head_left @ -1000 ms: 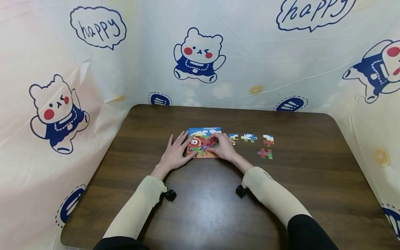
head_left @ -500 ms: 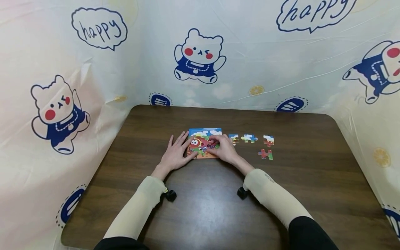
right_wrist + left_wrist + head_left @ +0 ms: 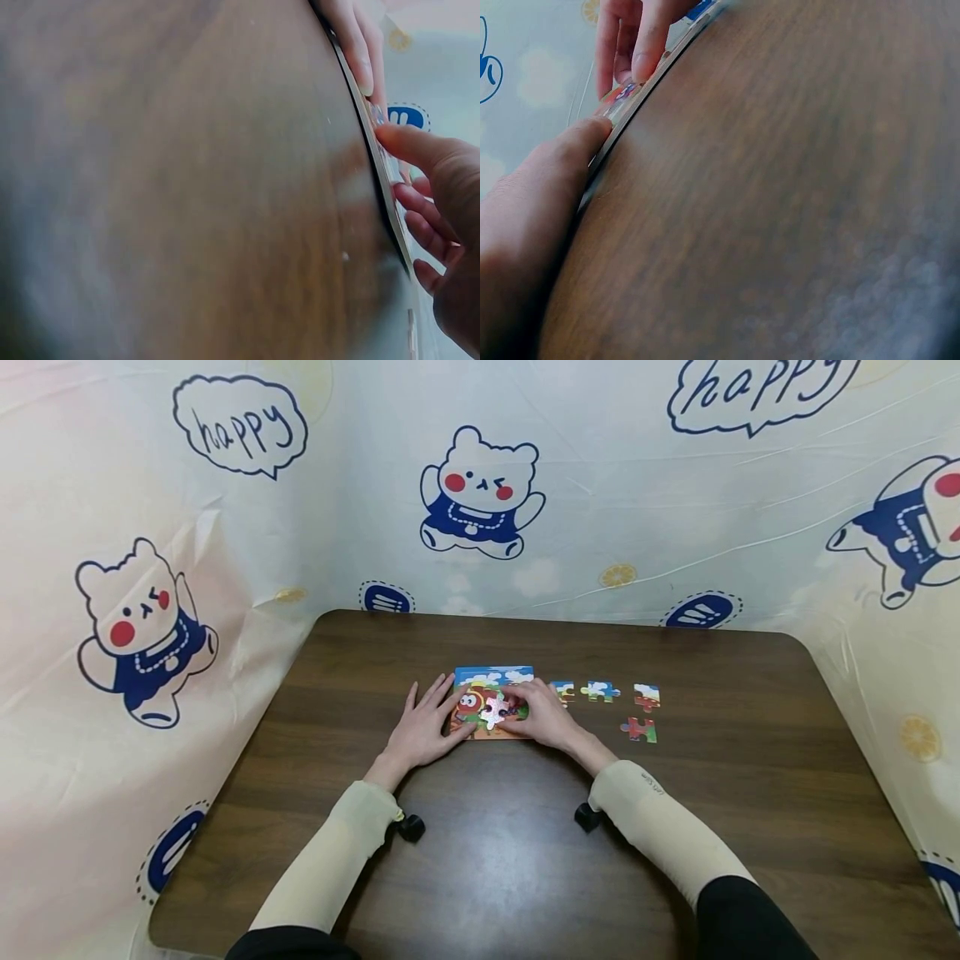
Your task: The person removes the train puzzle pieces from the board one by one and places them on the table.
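Observation:
A jigsaw puzzle board (image 3: 495,675), with blue sky, white clouds and a red cartoon figure, lies near the table's far side. My left hand (image 3: 420,731) rests at its left edge with fingers spread, the thumb on the lower part. Over the board's right half, my right hand (image 3: 546,717) pinches a puzzle piece (image 3: 492,712) between thumb and fingers. That piece shines pale with glare, so its picture cannot be read. Edge-on in the left wrist view, the right hand's fingertips (image 3: 646,64) touch down by the board. The fingers cover part of the picture.
Right of the board lie loose puzzle pieces: a sky piece (image 3: 562,690) partly behind the right hand, a cloud piece (image 3: 599,691), a red-and-white piece (image 3: 647,696) and a red-green piece (image 3: 639,730). A printed cloth (image 3: 570,527) hangs behind the brown table (image 3: 480,860).
The puzzle piece by the right hand's fingers now catches the light and looks pale, as if tilted. The right hand has shifted very slightly; the left hand stays on the board.

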The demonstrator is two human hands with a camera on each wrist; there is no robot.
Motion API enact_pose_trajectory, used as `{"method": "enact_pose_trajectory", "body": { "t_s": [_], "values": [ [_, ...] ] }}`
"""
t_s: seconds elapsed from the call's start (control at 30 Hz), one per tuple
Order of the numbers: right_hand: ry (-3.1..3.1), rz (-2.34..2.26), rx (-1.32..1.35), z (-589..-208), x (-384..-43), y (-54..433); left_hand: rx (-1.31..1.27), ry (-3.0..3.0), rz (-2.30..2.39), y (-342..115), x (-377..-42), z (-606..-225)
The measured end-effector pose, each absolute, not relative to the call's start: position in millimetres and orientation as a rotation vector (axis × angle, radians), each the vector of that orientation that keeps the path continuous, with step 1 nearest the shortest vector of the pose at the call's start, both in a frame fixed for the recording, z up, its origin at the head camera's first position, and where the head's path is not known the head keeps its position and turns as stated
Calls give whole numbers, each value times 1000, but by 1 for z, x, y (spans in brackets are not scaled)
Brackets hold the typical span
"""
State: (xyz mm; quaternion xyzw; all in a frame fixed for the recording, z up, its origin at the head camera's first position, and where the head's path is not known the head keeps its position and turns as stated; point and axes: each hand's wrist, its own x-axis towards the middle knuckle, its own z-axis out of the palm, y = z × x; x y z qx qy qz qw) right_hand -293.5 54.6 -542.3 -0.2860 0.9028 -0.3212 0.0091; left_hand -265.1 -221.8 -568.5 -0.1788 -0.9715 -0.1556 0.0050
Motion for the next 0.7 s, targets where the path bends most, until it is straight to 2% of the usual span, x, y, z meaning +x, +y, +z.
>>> {"method": "enact_pose_trajectory", "body": {
  "t_s": [0.4, 0.53, 0.7],
  "values": [
    [2713, -1042, -1040, -566, -312, 66, -548, -3046, -486, -223, -266, -569],
    [2693, -1034, -1076, -558, -307, 68, -550, -3053, -484, -221, -264, -568],
    [2595, -1219, -962, -543, -298, 73, -556, -3053, -495, -221, -265, -568]
  ]
}}
